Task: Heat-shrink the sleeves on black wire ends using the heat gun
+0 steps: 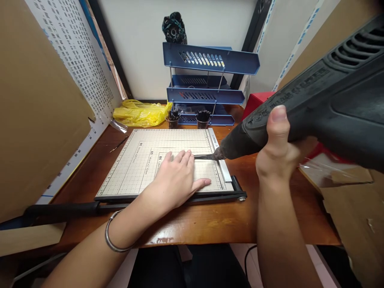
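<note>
Heat gun aimed at black strands on the cutter board.
Left hand lies flat, fingers spread, pinning the thin dark strands near the board's right edge; right hand fingers wrap the gun, its nozzle just beside them. Bare bench lies rightward.

heat gun rear cut off, nozzle tip obscured
</note>
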